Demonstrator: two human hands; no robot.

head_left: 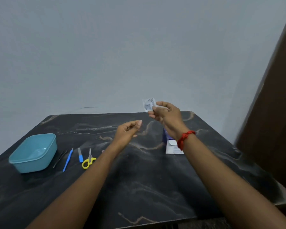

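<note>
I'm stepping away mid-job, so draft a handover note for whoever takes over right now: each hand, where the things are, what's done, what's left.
Right hand pinches a small silvery foil sachet above the far edge of the black marbled table. Left hand hovers beside it, fingers loosely curled, holding nothing.
White and blue carton stands under the right wrist. Yellow-handled scissors, blue-handled file, thin blue tool, metal tweezers and teal plastic tub sit untouched at the left.
Done: sachet in hand. Left: probably opening it; too blurred to tell if torn.
</note>
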